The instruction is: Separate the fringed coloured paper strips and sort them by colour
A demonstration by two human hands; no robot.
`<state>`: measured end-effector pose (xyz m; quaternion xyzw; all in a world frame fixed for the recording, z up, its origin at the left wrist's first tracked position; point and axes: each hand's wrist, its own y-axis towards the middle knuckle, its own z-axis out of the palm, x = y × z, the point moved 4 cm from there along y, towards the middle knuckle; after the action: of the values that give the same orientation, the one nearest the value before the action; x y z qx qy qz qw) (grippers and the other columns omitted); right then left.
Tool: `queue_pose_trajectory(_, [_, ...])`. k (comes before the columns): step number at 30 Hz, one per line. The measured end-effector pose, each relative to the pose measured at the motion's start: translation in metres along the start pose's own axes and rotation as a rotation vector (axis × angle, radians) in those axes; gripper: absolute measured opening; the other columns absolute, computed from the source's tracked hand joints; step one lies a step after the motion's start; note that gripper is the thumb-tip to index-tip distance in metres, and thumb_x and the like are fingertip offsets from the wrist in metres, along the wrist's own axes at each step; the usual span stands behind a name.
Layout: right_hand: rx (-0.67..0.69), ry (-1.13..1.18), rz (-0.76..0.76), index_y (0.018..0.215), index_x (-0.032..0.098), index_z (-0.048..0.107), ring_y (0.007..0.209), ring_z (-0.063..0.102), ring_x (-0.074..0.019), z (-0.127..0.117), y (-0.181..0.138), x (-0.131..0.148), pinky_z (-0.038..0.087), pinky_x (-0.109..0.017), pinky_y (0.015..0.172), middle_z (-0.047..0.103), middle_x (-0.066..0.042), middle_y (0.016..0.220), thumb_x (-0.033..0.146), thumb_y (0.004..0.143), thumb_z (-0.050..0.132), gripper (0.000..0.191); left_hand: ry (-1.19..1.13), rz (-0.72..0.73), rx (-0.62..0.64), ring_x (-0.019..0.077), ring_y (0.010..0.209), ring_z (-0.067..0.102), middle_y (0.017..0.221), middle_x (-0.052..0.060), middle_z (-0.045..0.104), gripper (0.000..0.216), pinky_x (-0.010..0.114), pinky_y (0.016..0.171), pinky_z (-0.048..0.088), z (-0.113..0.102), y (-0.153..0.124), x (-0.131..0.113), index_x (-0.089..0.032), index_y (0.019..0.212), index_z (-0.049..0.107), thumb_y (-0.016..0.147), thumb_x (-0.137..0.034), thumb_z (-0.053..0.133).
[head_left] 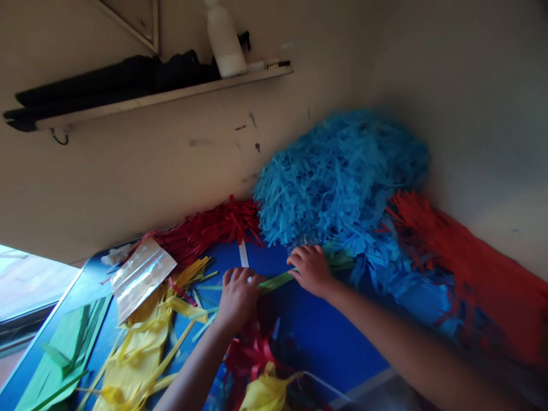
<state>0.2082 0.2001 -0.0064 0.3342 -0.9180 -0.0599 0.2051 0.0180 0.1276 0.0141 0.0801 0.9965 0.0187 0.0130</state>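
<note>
A narrow green paper strip (277,281) stretches between my two hands, just above the blue tabletop (329,325). My left hand (240,297) has its fingers curled over the strip's left end. Farther right, my right hand (311,269) pinches the same strip with bent fingers. More green fringed paper (340,257) lies just beyond my right hand, partly hidden by it. Red ribbon (252,348) and a crumpled yellow paper piece (268,391) are below, between my forearms.
A big blue fringed paper heap (338,171) leans against the wall. Red fringe (214,225) lies left of it, orange-red fringe (475,262) right. Yellow paper (137,354), green paper sheets (64,354) and a shiny clear packet (143,277) are at left. A shelf (171,94) holds a white bottle (225,43).
</note>
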Motion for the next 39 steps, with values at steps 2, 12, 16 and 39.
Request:
queue_pose_trajectory(2, [0.01, 0.008, -0.16, 0.092, 0.025, 0.069, 0.105, 0.054, -0.0232, -0.003, -0.003, 0.006, 0.025, -0.042, 0.093, 0.069, -0.002, 0.104, 0.026, 0.091, 0.064, 0.005, 0.007, 0.124, 0.008, 0.0259, 0.106, 0.057, 0.104, 0.003, 0.071, 0.021, 0.046, 0.103, 0.03, -0.002, -0.001, -0.007, -0.031, 0.097, 0.071, 0.089, -0.018, 0.057])
queue_pose_trajectory(12, [0.045, -0.021, -0.239, 0.087, 0.02, 0.07, 0.096, 0.055, -0.0196, 0.002, -0.003, 0.015, 0.026, -0.042, 0.097, 0.071, -0.003, 0.094, 0.023, 0.097, 0.058, 0.015, 0.035, 0.18, -0.071, 0.0282, 0.102, 0.058, 0.09, 0.007, 0.072, 0.014, 0.053, 0.108, 0.026, -0.005, -0.002, -0.026, -0.02, 0.089, 0.071, 0.089, -0.028, 0.059])
queue_pose_trajectory(16, [0.011, -0.033, -0.233, 0.095, 0.021, 0.069, 0.103, 0.053, -0.0225, -0.001, -0.005, 0.021, 0.025, -0.044, 0.097, 0.07, -0.004, 0.101, 0.024, 0.096, 0.06, 0.009, 0.036, 0.14, -0.123, 0.0264, 0.099, 0.059, 0.089, 0.006, 0.073, 0.02, 0.053, 0.107, 0.026, 0.003, -0.005, -0.023, -0.021, 0.088, 0.071, 0.092, -0.02, 0.052])
queue_pose_trajectory(39, [0.153, 0.141, 0.098, 0.071, 0.021, 0.072, 0.094, 0.06, -0.019, 0.0, -0.001, -0.02, 0.034, -0.032, 0.08, 0.071, 0.0, 0.089, 0.025, 0.079, 0.078, 0.011, -0.265, -0.096, -0.032, 0.0223, 0.091, 0.059, 0.091, 0.004, 0.071, 0.025, 0.039, 0.085, 0.037, 0.02, -0.012, 0.008, -0.025, 0.083, 0.071, 0.094, -0.036, 0.051])
